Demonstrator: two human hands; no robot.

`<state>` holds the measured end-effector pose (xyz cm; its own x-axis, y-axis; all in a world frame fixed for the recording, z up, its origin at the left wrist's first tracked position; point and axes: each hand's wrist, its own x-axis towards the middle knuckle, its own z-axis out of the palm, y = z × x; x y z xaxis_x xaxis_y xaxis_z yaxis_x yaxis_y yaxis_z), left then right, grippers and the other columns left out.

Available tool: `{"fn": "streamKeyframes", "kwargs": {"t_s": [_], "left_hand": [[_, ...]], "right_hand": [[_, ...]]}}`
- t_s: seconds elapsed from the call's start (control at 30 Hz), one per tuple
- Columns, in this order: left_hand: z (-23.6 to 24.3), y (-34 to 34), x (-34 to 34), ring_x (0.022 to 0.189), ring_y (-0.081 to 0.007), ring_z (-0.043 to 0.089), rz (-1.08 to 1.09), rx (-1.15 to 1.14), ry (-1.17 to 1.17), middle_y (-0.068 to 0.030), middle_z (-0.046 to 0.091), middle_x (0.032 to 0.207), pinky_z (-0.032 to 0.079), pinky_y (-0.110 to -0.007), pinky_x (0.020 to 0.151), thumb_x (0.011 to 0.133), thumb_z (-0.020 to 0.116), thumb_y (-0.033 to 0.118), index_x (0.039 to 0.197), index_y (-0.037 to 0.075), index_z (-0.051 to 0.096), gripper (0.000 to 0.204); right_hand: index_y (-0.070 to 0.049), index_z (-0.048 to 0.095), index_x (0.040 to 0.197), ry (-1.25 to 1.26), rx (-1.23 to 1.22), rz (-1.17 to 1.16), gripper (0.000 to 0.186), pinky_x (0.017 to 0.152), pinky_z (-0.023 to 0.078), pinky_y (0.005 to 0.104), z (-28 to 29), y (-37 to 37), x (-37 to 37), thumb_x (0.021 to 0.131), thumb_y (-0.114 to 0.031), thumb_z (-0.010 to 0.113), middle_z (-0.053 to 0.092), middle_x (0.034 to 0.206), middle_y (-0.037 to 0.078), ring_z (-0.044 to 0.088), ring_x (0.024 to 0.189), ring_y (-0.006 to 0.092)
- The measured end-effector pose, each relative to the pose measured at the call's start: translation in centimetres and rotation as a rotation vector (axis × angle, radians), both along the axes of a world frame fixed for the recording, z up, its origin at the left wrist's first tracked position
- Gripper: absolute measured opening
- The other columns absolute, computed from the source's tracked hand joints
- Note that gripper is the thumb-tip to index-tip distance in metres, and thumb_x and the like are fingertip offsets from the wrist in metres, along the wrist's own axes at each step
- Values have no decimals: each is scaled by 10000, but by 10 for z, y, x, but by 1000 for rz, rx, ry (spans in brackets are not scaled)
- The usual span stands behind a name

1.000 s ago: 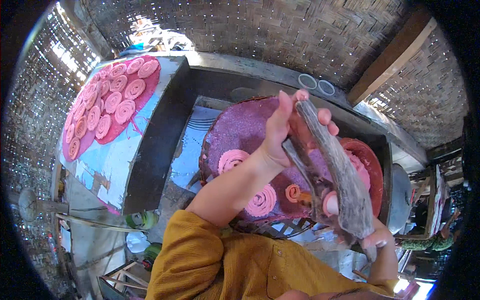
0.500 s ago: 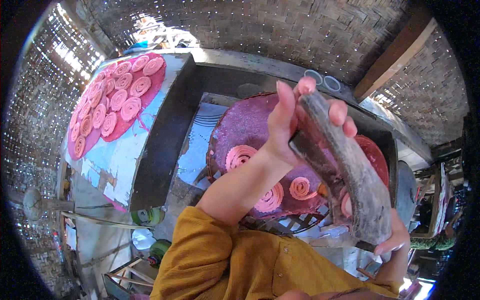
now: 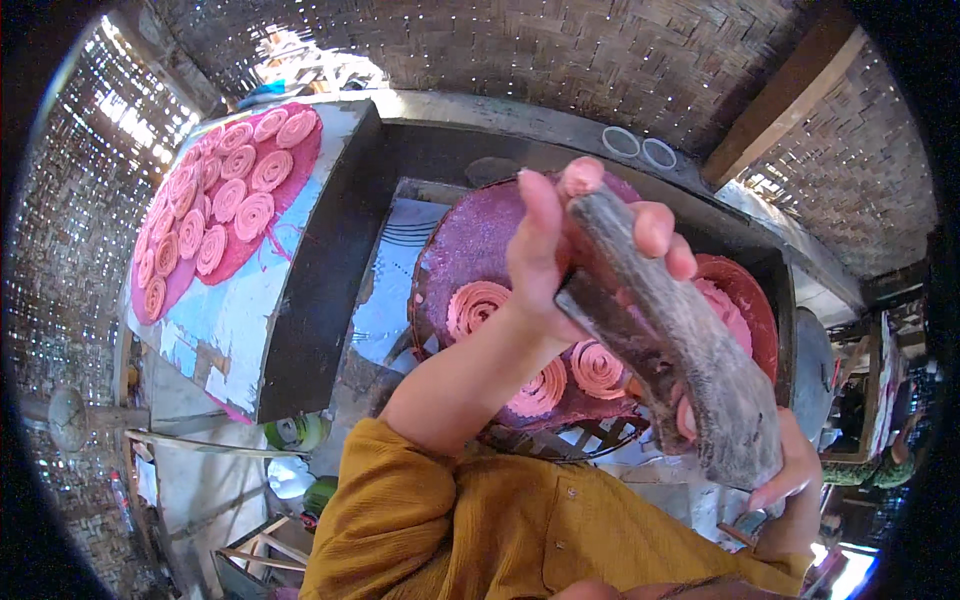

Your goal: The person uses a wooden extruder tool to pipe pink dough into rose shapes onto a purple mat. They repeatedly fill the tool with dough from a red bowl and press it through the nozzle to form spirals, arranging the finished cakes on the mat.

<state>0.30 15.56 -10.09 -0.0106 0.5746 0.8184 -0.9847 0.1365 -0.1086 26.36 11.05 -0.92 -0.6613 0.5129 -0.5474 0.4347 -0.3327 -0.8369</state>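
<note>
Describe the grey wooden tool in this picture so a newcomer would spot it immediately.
Find the round, purple-surfaced tray near the middle of the picture. Slanting in front of it, from the bare left hand down to the bare right hand, is a long, weathered, grey wooden tool. Its bulky shape and dull grey set it apart from the flat pink spiral coils.

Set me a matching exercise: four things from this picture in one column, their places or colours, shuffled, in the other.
Things:
1. Wooden tool
2. Shirt
3. Red bowl
4. Round purple tray

Places or colours:
A. Mustard-yellow
B. Partly behind the left forearm, with pink coils on it
C. In the left hand, its lower end at the right hand
D. Right of the tray

Pairs: 1-C, 2-A, 3-D, 4-B
</note>
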Motion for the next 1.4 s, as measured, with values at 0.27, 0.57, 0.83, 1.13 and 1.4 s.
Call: {"fn": "streamKeyframes", "kwargs": {"t_s": [0.27,0.57,0.83,1.13,1.4], "left_hand": [[5,19,-21,993,-300,507,108,60,195,-63,537,1024,461,-495,783,849,312,606,1062,330,506,399],[15,13,-38,955,-292,516,137,37,269,-35,557,978,461,-467,758,834,337,623,1025,354,528,381],[66,31,-2,934,-484,529,-149,218,49,-265,550,986,446,-556,737,824,254,650,1095,274,483,517],[46,36,-37,991,-458,515,-161,142,125,-228,535,1022,443,-583,782,819,245,661,1062,295,536,527],[44,26,-74,1009,-341,486,92,220,399,-95,514,1023,459,-546,776,860,275,608,1087,325,509,432]], "right_hand": [[60,570,1047,-105,239,20,707,786,406,245,1,9,-3,441,-225,800,630,908,69,546,829,102],[54,578,1031,42,237,-47,724,783,418,260,-24,6,-14,416,-251,808,628,913,67,560,830,132],[41,262,1311,-154,210,281,913,1017,243,326,37,19,0,562,-215,718,412,1280,137,380,1194,201],[74,551,1056,143,320,-175,788,811,408,278,-29,9,-20,374,-222,810,620,943,84,566,872,159],[72,534,1086,162,171,-124,806,836,394,282,-37,11,-39,387,-217,814,605,986,83,548,909,157]]}}
